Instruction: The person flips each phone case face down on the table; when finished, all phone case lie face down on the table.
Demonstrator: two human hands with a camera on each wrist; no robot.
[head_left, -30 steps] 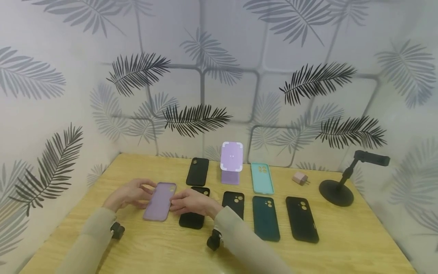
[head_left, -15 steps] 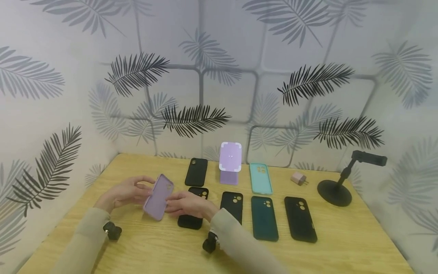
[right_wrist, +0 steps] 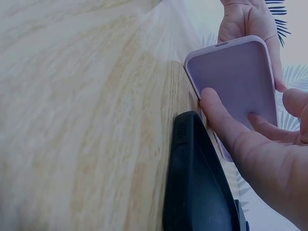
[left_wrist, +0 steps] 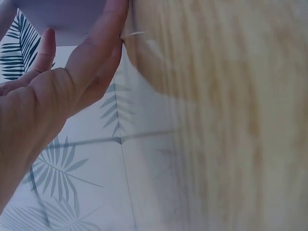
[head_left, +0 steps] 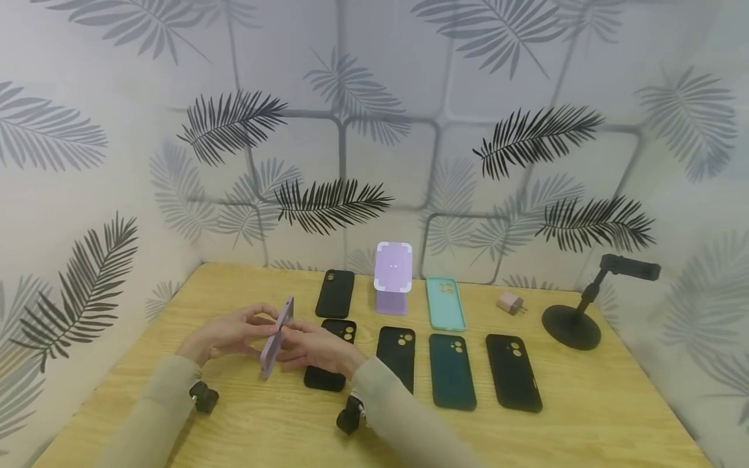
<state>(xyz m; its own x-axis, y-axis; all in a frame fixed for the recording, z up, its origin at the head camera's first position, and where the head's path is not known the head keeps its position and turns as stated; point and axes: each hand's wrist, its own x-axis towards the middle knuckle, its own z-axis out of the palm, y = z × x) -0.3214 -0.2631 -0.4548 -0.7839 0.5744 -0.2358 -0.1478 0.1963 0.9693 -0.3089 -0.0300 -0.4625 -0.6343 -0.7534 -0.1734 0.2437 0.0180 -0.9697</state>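
A light purple phone case (head_left: 271, 351) stands steeply tilted on its long edge, close over the table at the left. From its left side my left hand (head_left: 231, 333) holds it by fingers and thumb. My right hand (head_left: 320, 348) grips it from the other side, with fingertips on the hollow inner face in the right wrist view, where the case (right_wrist: 231, 72) shows its raised rim. Seen from the left wrist, the case's smooth outer face (left_wrist: 67, 17) lies against the left fingers. Just under the right hand is a black phone case (head_left: 326, 378), partly covered by it.
Other cases lie in rows: black (head_left: 335, 294), turquoise (head_left: 446, 312), black (head_left: 398, 354), dark teal (head_left: 452, 377) and black (head_left: 515, 377). Behind them stand a purple phone stand (head_left: 393, 268), a pink charger plug (head_left: 510, 303) and a black stand (head_left: 571, 325) on the wooden table (head_left: 263, 429).
The purple case has gone from lying flat to tilted, then nearly edge-on to the head view. Both hands have closed in on it, the right one shifting left.
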